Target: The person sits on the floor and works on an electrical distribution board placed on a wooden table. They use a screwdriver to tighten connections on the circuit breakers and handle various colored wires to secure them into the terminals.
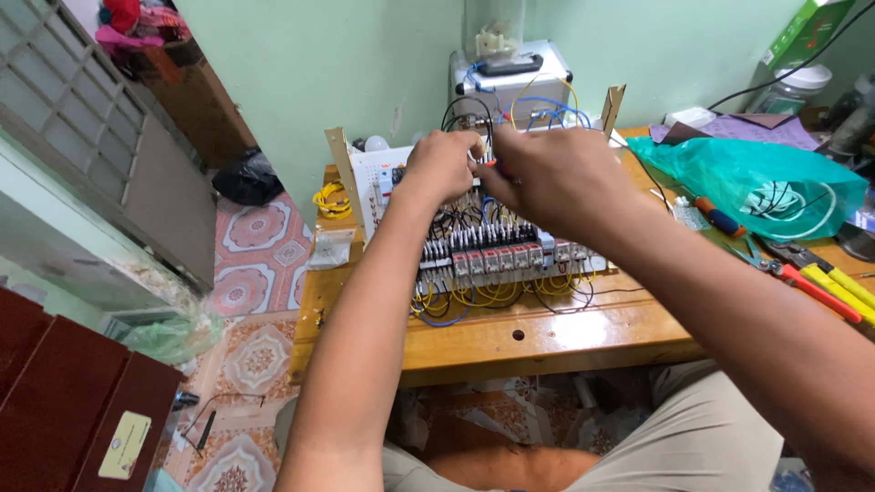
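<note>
Both hands meet above the white wiring panel packed with grey relays and terminal blocks (497,251), which stands on the wooden tabletop (547,333). The left hand (444,164) pinches a black wire, fingers together; the right hand (547,178) grips a small red-handled screwdriver (490,165). Yellow and blue wires along the lower rows look already connected; the upper section seems unfinished. Red and yellow pliers (820,282) lie unused nearby.

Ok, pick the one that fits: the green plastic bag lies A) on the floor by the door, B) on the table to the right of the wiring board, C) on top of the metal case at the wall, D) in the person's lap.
B: the green bag rests on the table, right of the wiring board where both hands work.
</note>
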